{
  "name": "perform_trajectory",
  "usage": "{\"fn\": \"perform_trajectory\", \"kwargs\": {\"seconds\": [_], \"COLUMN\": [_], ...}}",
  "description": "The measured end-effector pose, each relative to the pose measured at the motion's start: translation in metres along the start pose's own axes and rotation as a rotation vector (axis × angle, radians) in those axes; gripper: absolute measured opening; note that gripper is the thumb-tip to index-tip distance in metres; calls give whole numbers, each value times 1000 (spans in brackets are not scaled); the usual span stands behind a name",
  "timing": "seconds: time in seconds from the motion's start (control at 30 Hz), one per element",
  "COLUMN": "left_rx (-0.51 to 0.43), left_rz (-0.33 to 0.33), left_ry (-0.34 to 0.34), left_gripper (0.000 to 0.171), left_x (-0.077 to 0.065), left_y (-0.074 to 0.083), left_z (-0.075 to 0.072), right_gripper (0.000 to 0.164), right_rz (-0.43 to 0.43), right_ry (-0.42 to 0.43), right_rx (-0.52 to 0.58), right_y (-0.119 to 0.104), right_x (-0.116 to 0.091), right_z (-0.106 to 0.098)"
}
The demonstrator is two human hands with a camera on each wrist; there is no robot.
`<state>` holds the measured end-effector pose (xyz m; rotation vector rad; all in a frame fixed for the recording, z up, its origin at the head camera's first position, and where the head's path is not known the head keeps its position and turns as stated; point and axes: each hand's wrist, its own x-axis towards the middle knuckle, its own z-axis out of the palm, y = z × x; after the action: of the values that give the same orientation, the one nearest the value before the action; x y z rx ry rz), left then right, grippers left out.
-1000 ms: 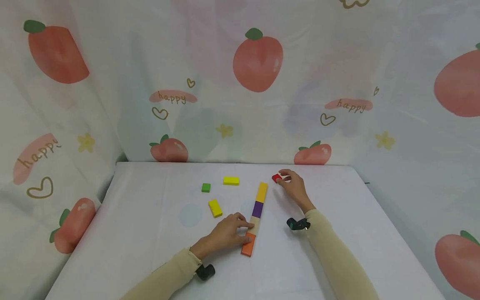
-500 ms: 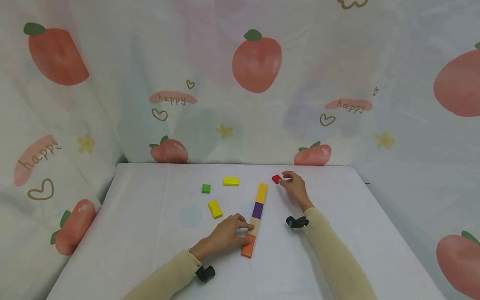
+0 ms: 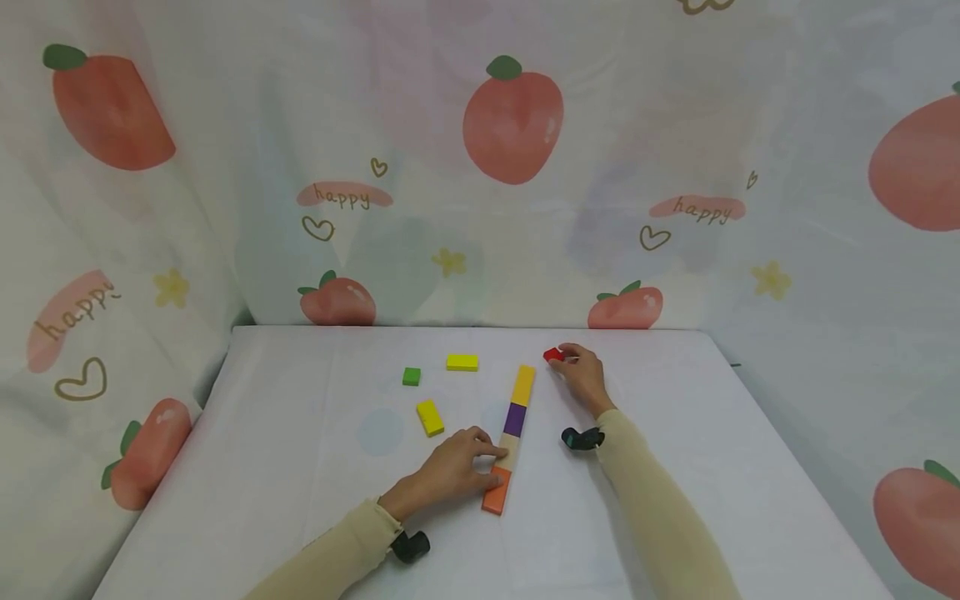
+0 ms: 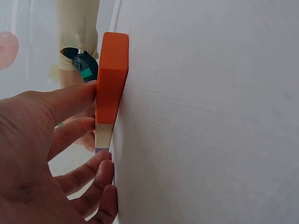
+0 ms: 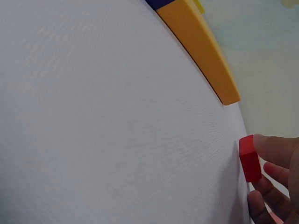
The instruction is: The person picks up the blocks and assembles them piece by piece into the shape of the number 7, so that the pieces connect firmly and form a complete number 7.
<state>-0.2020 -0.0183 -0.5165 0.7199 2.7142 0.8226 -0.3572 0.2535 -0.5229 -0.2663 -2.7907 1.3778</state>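
A row of blocks runs away across the table: an orange block (image 3: 496, 492) nearest, then a plain wood block (image 3: 507, 454), a purple block (image 3: 515, 419) and an orange-yellow block (image 3: 523, 385). My left hand (image 3: 453, 463) rests on the near end of the row, thumb on the orange block and a fingertip on the plain wood one. In the left wrist view the other fingers (image 4: 96, 186) lie loosely beside the row. Beyond the far end, to the right, my right hand (image 3: 583, 373) pinches a small red block (image 5: 250, 158) between thumb and fingers, at or just above the table.
Left of the row lie a yellow block (image 3: 431, 417), another yellow block (image 3: 462, 362) farther back and a small green block (image 3: 412, 377). The white table (image 3: 300, 467) ends at a printed cloth backdrop (image 3: 420, 275) behind and at both sides.
My right forearm has shifted slightly left and the hand has turned a little around the red block, which has barely moved. My left hand and the row of blocks stay as they were.
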Motion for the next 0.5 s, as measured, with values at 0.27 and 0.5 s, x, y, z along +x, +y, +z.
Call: {"fn": "perform_trajectory", "kwargs": {"seconds": [0.27, 0.5], "left_rx": [-8, -11], "left_rz": [-2, -3], "left_ry": [-2, 1], "left_gripper": [42, 42], "left_x": [-1, 0], "left_y": [0, -1], "left_z": [1, 1], "right_gripper": [49, 47], "right_rz": [38, 29], "right_ry": [31, 31], "right_rx": [-49, -53], "right_y": [2, 0], "right_x": [1, 2], "right_z": [6, 6]}}
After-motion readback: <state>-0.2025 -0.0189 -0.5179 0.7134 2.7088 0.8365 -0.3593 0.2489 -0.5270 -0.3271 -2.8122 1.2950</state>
